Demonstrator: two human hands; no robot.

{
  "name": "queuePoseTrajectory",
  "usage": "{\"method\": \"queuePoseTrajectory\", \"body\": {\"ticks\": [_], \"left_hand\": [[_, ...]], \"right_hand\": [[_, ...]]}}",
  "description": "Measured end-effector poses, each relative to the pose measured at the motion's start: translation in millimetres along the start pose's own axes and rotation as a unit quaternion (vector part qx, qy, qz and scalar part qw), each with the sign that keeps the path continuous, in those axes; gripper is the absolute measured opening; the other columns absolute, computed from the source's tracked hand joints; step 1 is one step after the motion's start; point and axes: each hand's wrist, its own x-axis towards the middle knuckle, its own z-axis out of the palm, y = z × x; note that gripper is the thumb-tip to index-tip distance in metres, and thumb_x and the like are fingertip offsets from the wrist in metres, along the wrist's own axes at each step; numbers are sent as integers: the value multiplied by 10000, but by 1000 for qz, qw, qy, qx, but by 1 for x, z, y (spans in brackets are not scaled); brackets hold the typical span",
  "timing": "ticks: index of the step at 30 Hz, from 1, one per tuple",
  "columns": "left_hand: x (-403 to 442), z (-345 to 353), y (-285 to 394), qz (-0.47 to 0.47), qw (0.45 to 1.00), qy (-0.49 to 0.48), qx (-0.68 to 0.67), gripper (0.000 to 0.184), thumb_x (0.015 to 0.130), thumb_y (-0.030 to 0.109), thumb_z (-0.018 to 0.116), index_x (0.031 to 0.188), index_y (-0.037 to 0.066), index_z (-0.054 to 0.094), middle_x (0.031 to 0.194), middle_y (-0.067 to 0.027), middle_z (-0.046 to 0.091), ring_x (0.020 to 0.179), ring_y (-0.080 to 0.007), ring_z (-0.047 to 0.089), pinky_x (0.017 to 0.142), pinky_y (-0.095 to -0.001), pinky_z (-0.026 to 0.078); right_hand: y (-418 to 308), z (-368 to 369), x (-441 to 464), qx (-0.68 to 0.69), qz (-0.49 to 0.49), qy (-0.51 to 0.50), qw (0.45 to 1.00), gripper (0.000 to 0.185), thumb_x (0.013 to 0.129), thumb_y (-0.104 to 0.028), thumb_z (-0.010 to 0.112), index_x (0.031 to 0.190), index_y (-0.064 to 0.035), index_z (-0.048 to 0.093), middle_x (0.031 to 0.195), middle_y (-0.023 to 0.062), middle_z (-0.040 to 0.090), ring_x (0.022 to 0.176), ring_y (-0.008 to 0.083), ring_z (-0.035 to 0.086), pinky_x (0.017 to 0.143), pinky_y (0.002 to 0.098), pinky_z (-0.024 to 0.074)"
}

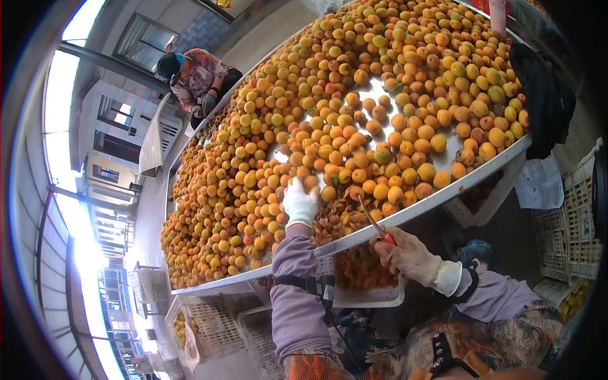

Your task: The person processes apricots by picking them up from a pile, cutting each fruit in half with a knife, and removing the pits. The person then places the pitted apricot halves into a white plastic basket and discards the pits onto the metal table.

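Note:
Apricots [253, 168], yellow to orange, cover a large metal-edged table [453, 188]. My left hand [299, 201], in a white glove, reaches in among them near the front edge. Its fingers and thumb close around an orange apricot [310, 183], though the fingertips are partly hidden. My right hand [411, 258], in a stained pale glove, grips a slim, pointed knife [370, 214] by its red handle, just outside the table edge. The blade points up and left over the fruit. Brown scraps of pitted or split fruit [340, 218] lie between my hands.
Below the edge hangs a white crate [368, 297] with brown scraps inside. Plastic crates stand at lower left [206, 323] and right [567, 218]. A dark cloth [541, 95] drapes over the right corner. Another person [195, 79] sits at the far side.

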Motion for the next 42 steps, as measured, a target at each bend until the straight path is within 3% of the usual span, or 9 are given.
{"method": "queuePoseTrajectory", "body": {"ticks": [2,4,6,10,18,32,34,38,42], "left_hand": [[-22,-21,4,-22,915,-26,-402,367,830,82,617,1173,14,508,1007,-127,600,936,-183,579,775,-259,484],[-50,-33,4,-31,854,3,-520,390,865,73,584,1226,1,451,1076,-114,568,940,-182,576,809,-273,485],[-95,-60,24,-91,706,-43,-701,445,885,111,579,1284,31,398,1142,-110,532,952,-191,569,846,-311,483],[-165,-74,33,-118,592,-69,-794,498,885,171,595,1305,13,381,1178,-127,497,1046,-226,537,928,-352,449],[-216,-52,18,-126,477,-90,-865,577,873,258,615,1326,2,366,1201,-144,521,1094,-246,522,979,-396,403],[-215,-47,21,-99,510,-101,-848,668,895,478,513,1317,-19,371,1129,-133,546,996,-220,530,814,-329,441],[-215,-46,21,-55,503,-115,-855,593,929,445,453,1296,-17,398,1153,-134,531,1088,-277,491,998,-425,335],[-218,-45,26,-57,512,-110,-850,633,925,488,430,1319,-4,373,1195,-157,515,1109,-295,485,982,-432,364],[-223,-53,36,-193,462,-137,-854,661,925,531,385,1343,21,343,1241,-185,494,1121,-305,483,943,-429,414]], "right_hand": [[8,2,0,-36,-82,-15,996,207,917,-262,567,1021,-94,504,680,-50,493,530,20,442,454,167,367],[5,0,2,-13,8,-15,1000,219,920,-288,563,1011,-96,515,672,-52,493,519,19,432,449,167,363],[2,5,0,-29,4,-56,998,238,932,-330,530,972,-95,542,657,-55,495,518,15,444,454,164,377],[11,17,-3,-51,53,-132,989,299,930,-387,517,1011,-100,543,639,-36,504,496,40,455,458,183,386],[38,25,8,-133,116,-235,956,167,948,-297,492,894,-147,542,615,-59,537,453,8,448,385,151,348],[36,23,11,-122,125,-255,951,268,940,-344,496,898,-94,582,586,-54,521,410,13,420,345,161,311],[36,21,11,-117,114,-258,952,281,935,-359,507,889,-92,581,581,-51,519,406,15,418,342,161,307],[39,20,10,-89,109,-274,951,342,911,-408,539,915,-69,590,583,-34,511,417,27,414,352,173,297],[36,24,6,-95,122,-271,950,420,900,-456,535,954,-44,597,599,-20,497,429,41,401,371,183,295]]}}
